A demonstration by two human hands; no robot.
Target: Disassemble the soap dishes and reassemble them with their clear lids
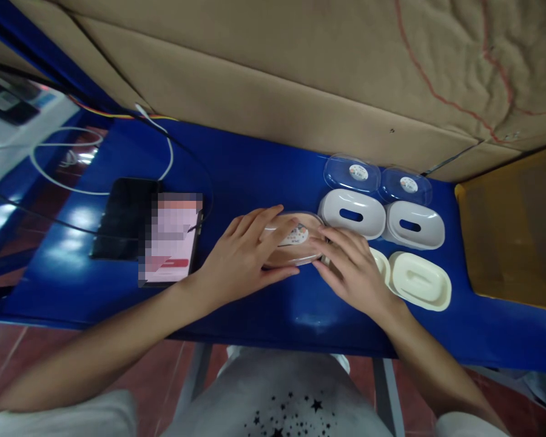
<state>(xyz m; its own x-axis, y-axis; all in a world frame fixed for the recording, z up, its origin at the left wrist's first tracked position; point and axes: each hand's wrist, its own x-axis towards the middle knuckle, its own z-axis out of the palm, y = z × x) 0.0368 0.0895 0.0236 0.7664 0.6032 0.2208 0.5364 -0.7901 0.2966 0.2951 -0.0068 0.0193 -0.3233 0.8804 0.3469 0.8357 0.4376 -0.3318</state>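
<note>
Between my two hands is a pinkish-tan oval box with a clear lid (306,252), which bears a round white sticker. My left hand (243,255) grips its left side, fingers over the top and thumb along the near edge. At the right end, my right hand (352,267) holds the rim with its fingertips. Just beyond are two white oval pieces with slots, one on the left (352,200) and one on the right (418,218). A cream oval tray (421,282) lies to the right; another cream one (380,262) is partly hidden by my right hand.
Two clear lids, one left (339,173) and one right (394,182), lie at the back of the blue table (255,158). At left are a phone (177,243), a black device (121,212) and cables. A brown carton (514,230) stands at right.
</note>
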